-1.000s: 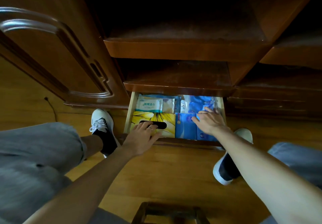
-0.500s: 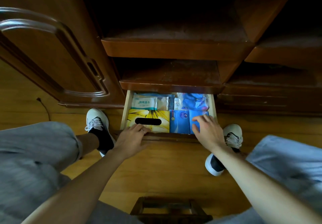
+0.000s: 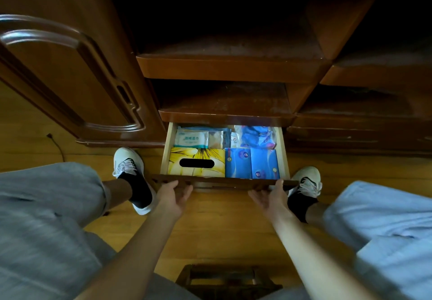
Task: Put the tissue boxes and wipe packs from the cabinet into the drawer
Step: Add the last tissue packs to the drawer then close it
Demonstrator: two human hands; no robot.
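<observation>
Pushing drawer (image 3: 225,183) shut: left hand (image 3: 174,198), right hand (image 3: 271,198) curl fingers on front edge. Tissue boxes (image 3: 196,161), wipe packs (image 3: 191,138) lie inside. Push evenly, keep both sides level, avoid jamming.

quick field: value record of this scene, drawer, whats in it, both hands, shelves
drawer: pulled out, open
front row: yellow tissue box on the left, two blue packs on the right
back row: white wipe pack, blue-wrapped pack
left hand: fingers on the drawer front panel
right hand: fingers on the same panel
cabinet shelves: nothing visible on them, dark at the back
</observation>
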